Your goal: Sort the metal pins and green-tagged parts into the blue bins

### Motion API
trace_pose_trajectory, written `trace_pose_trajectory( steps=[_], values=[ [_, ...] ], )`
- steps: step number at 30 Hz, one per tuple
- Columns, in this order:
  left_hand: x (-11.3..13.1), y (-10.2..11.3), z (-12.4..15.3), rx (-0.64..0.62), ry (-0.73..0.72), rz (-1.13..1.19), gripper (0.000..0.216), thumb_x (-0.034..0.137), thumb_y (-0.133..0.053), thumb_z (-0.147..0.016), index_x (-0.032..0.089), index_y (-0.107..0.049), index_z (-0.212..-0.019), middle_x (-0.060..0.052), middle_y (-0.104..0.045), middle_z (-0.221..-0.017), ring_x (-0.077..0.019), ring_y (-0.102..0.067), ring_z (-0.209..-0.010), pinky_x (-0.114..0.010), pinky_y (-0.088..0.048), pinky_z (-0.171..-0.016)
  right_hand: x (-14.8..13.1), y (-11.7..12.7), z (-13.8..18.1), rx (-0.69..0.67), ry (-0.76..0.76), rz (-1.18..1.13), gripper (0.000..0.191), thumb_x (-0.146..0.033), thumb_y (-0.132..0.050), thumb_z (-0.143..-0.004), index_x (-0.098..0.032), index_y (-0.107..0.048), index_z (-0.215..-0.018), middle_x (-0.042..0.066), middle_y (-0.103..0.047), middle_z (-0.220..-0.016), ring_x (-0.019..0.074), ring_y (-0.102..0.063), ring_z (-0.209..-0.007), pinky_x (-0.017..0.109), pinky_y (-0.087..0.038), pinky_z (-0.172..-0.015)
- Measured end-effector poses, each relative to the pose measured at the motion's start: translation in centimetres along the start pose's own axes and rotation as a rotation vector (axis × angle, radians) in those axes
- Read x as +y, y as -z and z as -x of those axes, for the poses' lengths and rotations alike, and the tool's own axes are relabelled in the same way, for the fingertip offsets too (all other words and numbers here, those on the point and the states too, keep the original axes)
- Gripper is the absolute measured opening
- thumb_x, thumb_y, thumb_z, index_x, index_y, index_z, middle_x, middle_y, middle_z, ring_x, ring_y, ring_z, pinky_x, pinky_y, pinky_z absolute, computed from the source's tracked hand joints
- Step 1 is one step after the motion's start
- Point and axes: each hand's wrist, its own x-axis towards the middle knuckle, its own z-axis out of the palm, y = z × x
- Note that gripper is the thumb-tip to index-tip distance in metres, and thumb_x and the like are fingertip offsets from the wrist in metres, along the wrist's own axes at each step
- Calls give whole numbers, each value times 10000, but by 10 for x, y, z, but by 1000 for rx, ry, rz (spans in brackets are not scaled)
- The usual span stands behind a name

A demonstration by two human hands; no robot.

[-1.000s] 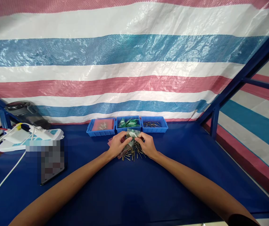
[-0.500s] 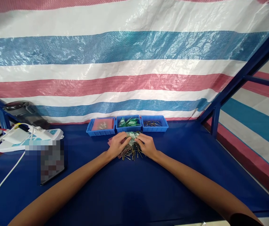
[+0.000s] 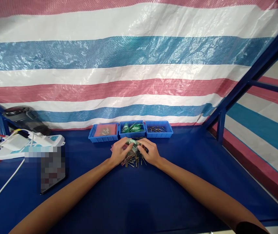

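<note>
My left hand (image 3: 120, 152) and my right hand (image 3: 149, 152) meet over a small pile of metal pins (image 3: 134, 160) on the blue table top. Both pinch a small clear plastic bag with green print (image 3: 132, 143) between their fingertips, held just above the pins. The fingers of both hands are curled round the bag's edges. A pink packet (image 3: 123, 159) lies partly under my left hand. What is inside the bag is too small to tell.
Three blue bins stand at the back: the left one (image 3: 103, 132) with pink sheets, the middle one (image 3: 132, 128) with green bags, the right one (image 3: 158, 129) with loose pins. A white power strip (image 3: 29, 143) with cables, a dark phone (image 3: 52, 169) and a black device (image 3: 24, 115) lie left.
The bag has been lowered and folded flatter between my fingers, and both hands have drawn closer together over the pins.
</note>
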Motion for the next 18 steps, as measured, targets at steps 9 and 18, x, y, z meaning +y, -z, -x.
trace_pose_trajectory(
  steps=[9, 18],
  values=[
    [-3, -1, 1, -61, -56, -48, 305, 358, -496, -893, 149, -658, -740, -14, -631, -633, -128, -564, -591, -223, -432, -600, -2, -2, -2, 4, -26, 42, 146, -267, -463, -903, -175, -572, -873, 51, -562, -823, 136, -515, -668, 253, -425, -617],
    [-6, -3, 0, -80, 0, 3, 376, 378, -481, -898, 151, -596, -622, 14, -597, -546, -104, -545, -518, -204, -404, -549, 0, 0, -4, 47, -79, 38, 248, -301, -453, -921, -176, -572, -743, 16, -517, -678, 135, -491, -636, 253, -395, -620]
  ],
)
